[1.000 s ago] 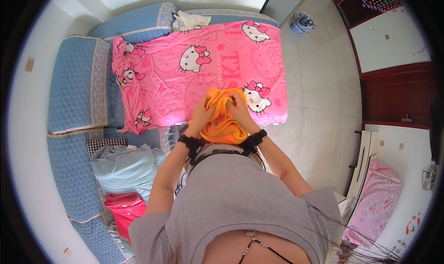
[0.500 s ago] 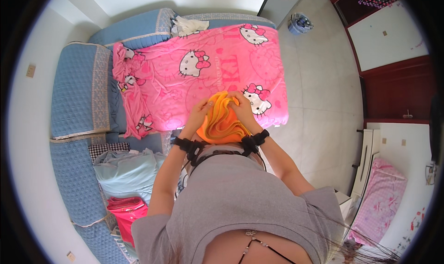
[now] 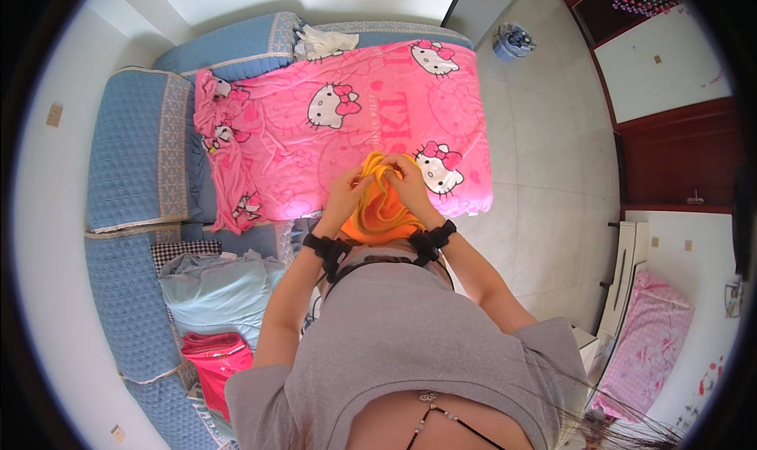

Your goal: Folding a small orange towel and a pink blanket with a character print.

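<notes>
Close in front of my waist hangs a folded orange cloth (image 3: pixel 380 218) with yellow edges, its layers curling in loose waves. My left hand (image 3: pixel 348 191) pinches its upper left edge, fingers closed on the fabric. On the other side my right hand (image 3: pixel 407 184) grips the upper right edge, the fingers bent over it. The two hands are close together, almost meeting at the top of the cloth. Beyond them a pink blanket with white cartoon cat faces (image 3: pixel 288 162) lies spread out. Black straps (image 3: pixel 325 251) circle both wrists.
Blue quilted sofa cushions (image 3: pixel 134 150) line the left and back. At the lower left lie light-blue clothes (image 3: pixel 217 292) and a folded red cloth (image 3: pixel 214 354). A bin (image 3: pixel 514 42) stands on the tiled floor near a grey cabinet (image 3: pixel 482 9).
My left hand has shifted slightly right, toward my right hand. The cloth's top is gathered narrower between them, and its folds hang differently.
</notes>
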Demonstrator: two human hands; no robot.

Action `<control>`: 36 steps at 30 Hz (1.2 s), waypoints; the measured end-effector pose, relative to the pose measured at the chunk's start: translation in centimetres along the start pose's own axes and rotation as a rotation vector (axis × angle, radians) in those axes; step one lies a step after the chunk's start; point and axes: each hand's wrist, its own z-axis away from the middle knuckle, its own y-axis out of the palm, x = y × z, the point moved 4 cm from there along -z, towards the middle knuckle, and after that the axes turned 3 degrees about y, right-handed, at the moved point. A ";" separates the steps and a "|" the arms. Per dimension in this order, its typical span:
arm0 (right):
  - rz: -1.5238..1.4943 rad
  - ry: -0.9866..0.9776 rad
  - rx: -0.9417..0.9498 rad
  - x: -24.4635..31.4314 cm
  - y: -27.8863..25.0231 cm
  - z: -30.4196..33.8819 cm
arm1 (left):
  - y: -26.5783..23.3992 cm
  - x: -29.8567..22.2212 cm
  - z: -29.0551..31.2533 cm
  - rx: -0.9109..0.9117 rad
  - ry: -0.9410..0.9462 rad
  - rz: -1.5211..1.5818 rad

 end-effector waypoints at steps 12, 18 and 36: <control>0.226 -0.100 -0.219 1.9 -0.2 0.7 | 0.4 -0.1 0.3 -0.141 0.016 -0.030; 0.255 -0.005 -0.074 1.1 0.3 0.2 | 0.3 0.1 0.4 -0.105 0.098 -0.232; 0.371 -0.020 0.313 1.7 -1.5 -1.9 | 1.0 -0.9 0.4 -0.085 0.084 -0.454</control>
